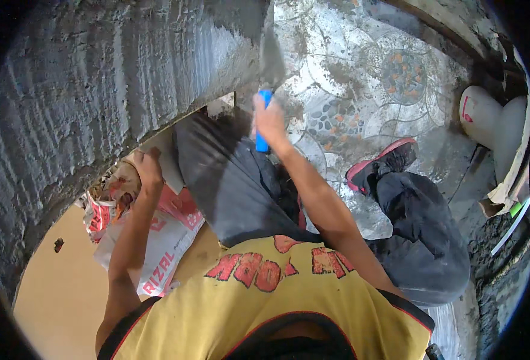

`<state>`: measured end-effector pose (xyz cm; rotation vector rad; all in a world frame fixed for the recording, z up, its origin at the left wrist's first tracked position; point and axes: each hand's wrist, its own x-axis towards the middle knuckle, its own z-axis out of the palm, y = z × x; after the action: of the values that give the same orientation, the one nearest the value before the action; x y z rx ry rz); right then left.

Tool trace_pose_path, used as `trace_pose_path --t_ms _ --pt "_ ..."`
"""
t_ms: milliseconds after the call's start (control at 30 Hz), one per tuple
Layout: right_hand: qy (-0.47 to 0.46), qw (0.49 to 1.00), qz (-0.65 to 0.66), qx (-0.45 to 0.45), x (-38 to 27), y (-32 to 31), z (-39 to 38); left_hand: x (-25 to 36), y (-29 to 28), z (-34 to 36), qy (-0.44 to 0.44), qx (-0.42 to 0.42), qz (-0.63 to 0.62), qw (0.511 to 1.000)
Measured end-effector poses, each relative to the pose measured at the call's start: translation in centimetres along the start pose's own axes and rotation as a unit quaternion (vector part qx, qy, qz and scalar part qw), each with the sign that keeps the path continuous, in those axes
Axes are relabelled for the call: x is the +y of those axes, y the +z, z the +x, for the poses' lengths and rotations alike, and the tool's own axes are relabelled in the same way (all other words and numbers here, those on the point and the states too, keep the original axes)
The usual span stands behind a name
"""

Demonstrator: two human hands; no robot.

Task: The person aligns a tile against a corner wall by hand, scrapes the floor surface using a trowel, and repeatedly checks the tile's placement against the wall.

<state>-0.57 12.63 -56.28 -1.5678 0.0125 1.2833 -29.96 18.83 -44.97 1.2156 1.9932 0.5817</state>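
My right hand, slightly blurred, is wrapped round the blue handle of a trowel. Its blade, also blurred, points away from me beside the end of a slab of wet grey cement. The slab's surface carries rough streaks, with a smoother, shinier patch close to the blade. On the left, my left hand has its fingers curled in at the slab's near edge, above a crumpled brown paper bag. What those fingers grip, if anything, is hidden.
Printed white and pink sacks lie under my left arm on a tan board. Patterned floor tiles, smeared with cement, spread ahead. A whitish rounded container stands at the far right. My bent legs flank the work area.
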Motion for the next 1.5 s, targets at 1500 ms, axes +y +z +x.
trace_pose_path --t_ms 1500 --pt "0.037 0.983 -0.161 -0.078 2.3 -1.4 0.0 -0.9 -0.5 0.6 0.029 0.003 0.025 0.999"
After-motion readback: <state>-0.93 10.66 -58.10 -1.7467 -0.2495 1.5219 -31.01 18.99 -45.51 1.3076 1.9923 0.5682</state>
